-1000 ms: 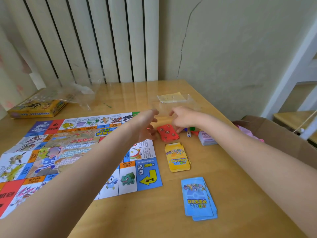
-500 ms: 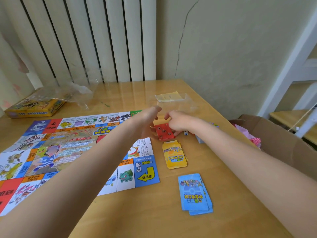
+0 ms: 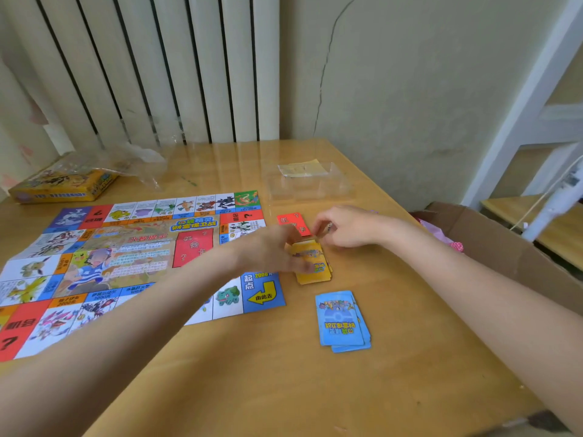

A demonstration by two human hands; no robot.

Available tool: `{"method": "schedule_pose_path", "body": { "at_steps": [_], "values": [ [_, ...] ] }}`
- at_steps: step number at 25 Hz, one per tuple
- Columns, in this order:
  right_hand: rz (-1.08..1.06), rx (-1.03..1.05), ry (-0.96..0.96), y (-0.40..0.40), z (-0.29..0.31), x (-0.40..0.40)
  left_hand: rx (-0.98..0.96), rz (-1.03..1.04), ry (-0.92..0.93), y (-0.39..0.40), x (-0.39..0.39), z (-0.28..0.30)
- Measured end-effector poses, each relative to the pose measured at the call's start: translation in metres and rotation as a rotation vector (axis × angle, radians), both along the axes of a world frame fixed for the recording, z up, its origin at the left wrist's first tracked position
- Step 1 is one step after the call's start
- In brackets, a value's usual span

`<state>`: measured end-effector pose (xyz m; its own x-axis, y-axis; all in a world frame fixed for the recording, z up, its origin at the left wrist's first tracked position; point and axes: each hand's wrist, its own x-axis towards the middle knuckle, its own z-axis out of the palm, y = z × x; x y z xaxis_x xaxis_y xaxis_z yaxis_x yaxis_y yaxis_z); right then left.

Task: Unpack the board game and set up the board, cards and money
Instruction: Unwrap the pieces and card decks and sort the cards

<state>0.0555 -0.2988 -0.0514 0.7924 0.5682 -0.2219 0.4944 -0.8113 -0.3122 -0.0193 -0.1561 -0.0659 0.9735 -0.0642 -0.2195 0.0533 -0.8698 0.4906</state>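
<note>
Two hands worked the card piles beside the board (image 3: 132, 263).

Head view: left hand (image 3: 271, 252) lay with loosely spread fingers on the yellow deck (image 3: 315, 272), just beside the board's corner; right hand (image 3: 345, 227) was curled, pinching something small at its fingertips, what exactly I cannot tell; red cards (image 3: 293, 223) lay between and behind both hands; blue deck (image 3: 342, 320) sat nearer, apart. Squaring the yellow deck would go best with one hand steadying while the other taps edges; clear tray (image 3: 310, 184) stood behind.
</note>
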Motion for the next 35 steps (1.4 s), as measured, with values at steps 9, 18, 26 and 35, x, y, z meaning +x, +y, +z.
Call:
{"method": "schedule_pose_path", "body": {
  "at_steps": [9, 18, 26, 35],
  "values": [
    [0.096, 0.001, -0.011, -0.001, -0.006, -0.012, 0.217, -0.129, -0.097, -0.006, 0.006, -0.017],
    [-0.153, 0.140, 0.162, -0.003, -0.007, -0.017, 0.251, -0.138, -0.132, -0.011, 0.007, -0.014],
    [-0.289, 0.170, 0.192, -0.002, -0.003, -0.024, 0.249, -0.137, -0.117, -0.010, 0.003, -0.009],
    [-0.218, -0.042, 0.075, -0.003, 0.003, -0.037, 0.234, -0.034, -0.190, -0.011, -0.013, -0.001]
  ]
}}
